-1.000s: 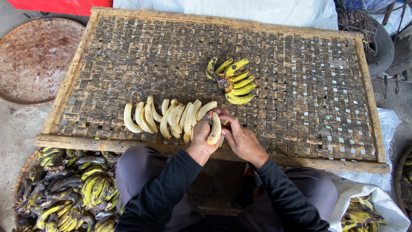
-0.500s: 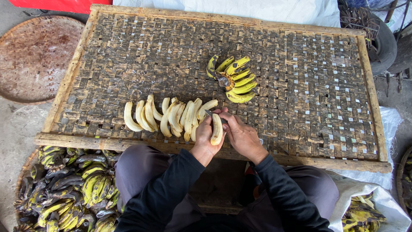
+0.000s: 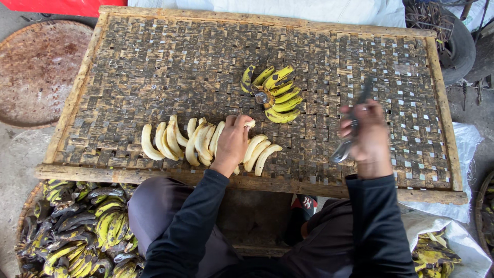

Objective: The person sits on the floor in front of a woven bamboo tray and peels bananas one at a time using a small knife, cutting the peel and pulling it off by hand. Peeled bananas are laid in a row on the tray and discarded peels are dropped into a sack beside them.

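Observation:
A row of peeled pale bananas point(image 3: 175, 140) lies on the woven bamboo tray point(image 3: 154, 67) near its front edge. My left hand point(image 3: 234, 140) rests on that row, fingers curled over a peeled banana point(image 3: 250, 124). To the right, my right hand point(image 3: 368, 135) is raised over the tray and grips a blurred strip of banana peel point(image 3: 351, 128). A bunch of unpeeled yellow-green bananas point(image 3: 275, 93) sits behind the row, near the tray's middle.
A basket of unpeeled, partly blackened bananas point(image 3: 77, 226) stands at my lower left. A white sack holding peels point(image 3: 437, 252) lies at my lower right. A round rusty metal lid point(image 3: 36, 62) is on the ground at left. A tyre point(image 3: 458, 41) is at upper right.
Both hands were together at the row's right end, working on one banana. Now the peeled banana lies in the row, and my right hand has swung right with the peel.

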{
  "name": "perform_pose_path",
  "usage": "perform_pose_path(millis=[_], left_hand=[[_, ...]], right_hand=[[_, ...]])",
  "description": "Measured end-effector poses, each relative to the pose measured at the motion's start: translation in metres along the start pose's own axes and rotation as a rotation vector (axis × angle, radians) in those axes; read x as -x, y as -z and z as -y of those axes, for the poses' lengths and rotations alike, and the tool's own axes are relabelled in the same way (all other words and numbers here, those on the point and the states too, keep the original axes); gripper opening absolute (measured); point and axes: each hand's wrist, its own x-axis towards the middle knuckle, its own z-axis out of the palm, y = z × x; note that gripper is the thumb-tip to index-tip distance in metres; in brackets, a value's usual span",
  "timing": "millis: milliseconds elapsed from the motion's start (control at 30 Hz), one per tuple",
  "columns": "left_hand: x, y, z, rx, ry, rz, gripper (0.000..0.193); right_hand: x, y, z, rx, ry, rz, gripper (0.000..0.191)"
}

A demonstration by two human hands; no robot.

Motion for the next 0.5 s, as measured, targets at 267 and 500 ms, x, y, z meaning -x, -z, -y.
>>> perform_pose_path(millis=[267, 500], left_hand=[[-0.033, -0.011, -0.035, -0.239, -0.308, -0.312, 0.039], [-0.157, -0.057, -0.054, -0.349, -0.147, -0.116, 0.049]], right_hand=[[0.044, 0.076, 0.056, -0.417, 0.154, -0.163, 0.035], [0.046, 0.087, 0.053, -0.232, 0.293, -0.265, 0.017]])
